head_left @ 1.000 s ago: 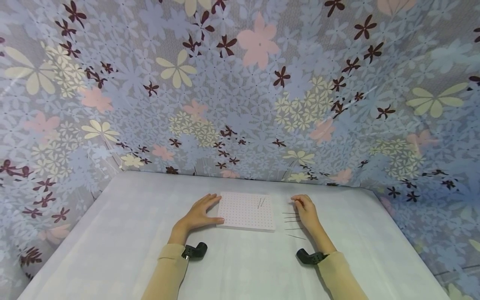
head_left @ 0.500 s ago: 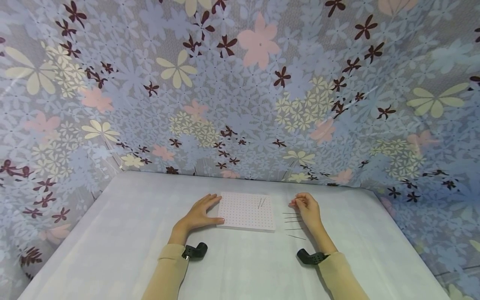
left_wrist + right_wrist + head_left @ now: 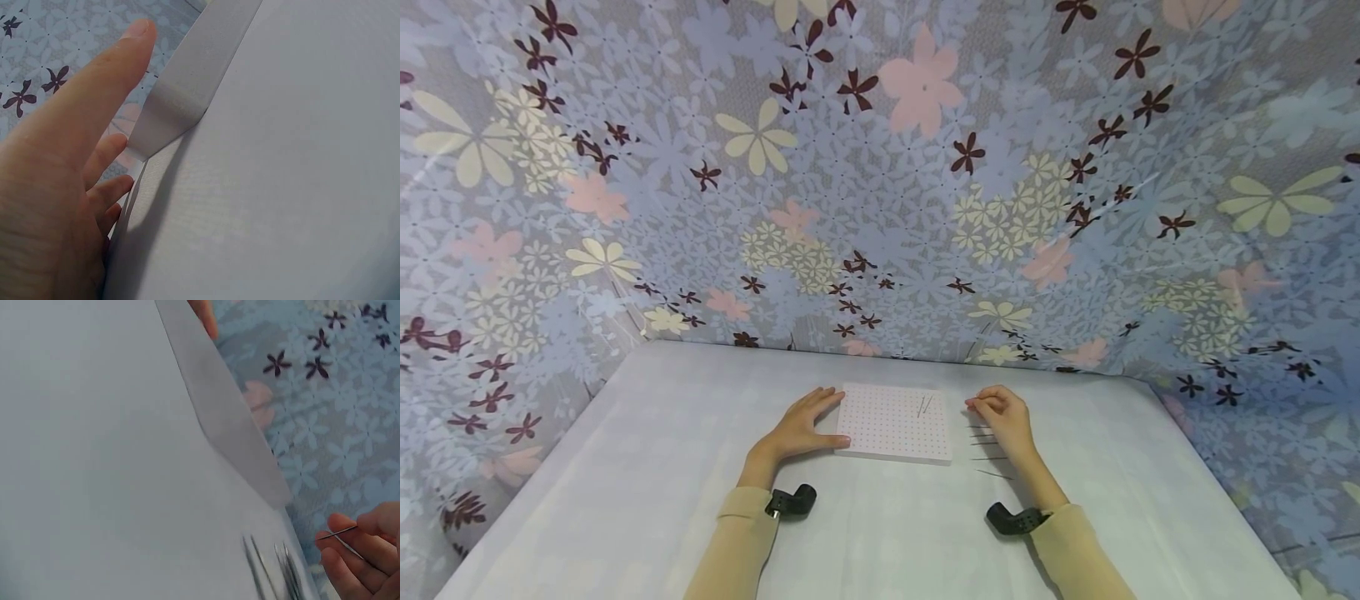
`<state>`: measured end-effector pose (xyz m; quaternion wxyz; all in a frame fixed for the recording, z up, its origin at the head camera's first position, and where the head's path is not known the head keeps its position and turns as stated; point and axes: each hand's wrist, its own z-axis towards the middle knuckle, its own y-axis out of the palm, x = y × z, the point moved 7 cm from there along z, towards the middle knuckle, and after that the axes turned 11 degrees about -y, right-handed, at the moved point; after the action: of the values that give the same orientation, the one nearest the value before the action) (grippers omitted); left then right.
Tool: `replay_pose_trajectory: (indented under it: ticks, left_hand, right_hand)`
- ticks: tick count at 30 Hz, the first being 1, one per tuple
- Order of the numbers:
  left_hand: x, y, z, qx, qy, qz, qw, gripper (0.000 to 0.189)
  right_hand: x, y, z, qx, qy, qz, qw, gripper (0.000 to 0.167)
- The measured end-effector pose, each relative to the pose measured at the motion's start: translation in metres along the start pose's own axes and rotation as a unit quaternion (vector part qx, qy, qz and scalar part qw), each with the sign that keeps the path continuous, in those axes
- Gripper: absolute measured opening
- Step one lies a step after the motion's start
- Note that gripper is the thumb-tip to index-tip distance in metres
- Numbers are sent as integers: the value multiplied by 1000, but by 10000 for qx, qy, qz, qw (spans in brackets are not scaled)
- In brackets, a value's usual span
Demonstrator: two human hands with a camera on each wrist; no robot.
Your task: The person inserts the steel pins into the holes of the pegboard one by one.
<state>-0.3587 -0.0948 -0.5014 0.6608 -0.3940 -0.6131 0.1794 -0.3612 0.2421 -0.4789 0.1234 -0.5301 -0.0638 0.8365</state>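
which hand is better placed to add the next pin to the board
Right, I think: the right hand pinches a thin pin just right of the board, while the left hand rests at the board's left edge.

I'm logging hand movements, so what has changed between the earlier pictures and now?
The right hand has moved left, its fingertips now nearer the dotted board; it pinches a thin pin. No new grasp or release shows. The left hand stays at the board's left edge; the board's two pins and the loose row of pins look unchanged.
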Motion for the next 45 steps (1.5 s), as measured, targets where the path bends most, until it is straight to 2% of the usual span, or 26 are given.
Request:
replay_pose_trajectory:
  ticks: [6, 11, 16, 19, 23, 26, 33, 39, 45]
  left_hand:
    - [-1, 0, 0, 15, -12, 37, 10000, 86]
    - [-2, 0, 0, 21, 2, 32, 10000, 86]
    - [-2, 1, 1, 43, -26, 39, 10000, 85]
    - [-1, 1, 1, 47, -35, 41, 10000, 85]
    - [-2, 0, 1, 54, -46, 72, 9999, 85]
    - [-2, 0, 0, 77, 8, 70, 9999, 86]
    - [-1, 0, 0, 43, -20, 69, 10000, 87]
    - [-1, -1, 1, 25, -29, 30, 10000, 86]
    - [-1, 0, 0, 34, 11, 24, 10000, 87]
  right_hand:
    - [-13, 16, -3, -132, -211, 47, 9997, 14]
    - [-18, 29, -5, -258, -381, 401, 9981, 14]
    - [-21, 37, -8, -363, -397, 578, 9969, 13]
    - [-34, 42, -11, -462, -341, 641, 9963, 12]
    - [-36, 49, -12, -559, -276, 593, 9963, 11]
    - [-26, 53, -11, -547, -339, 490, 9967, 11]
    - [-27, 59, -13, -633, -396, 307, 9967, 12]
    - [-43, 62, -14, -775, -345, 301, 9959, 8]
    - [-60, 65, -19, -945, -566, 153, 9938, 7]
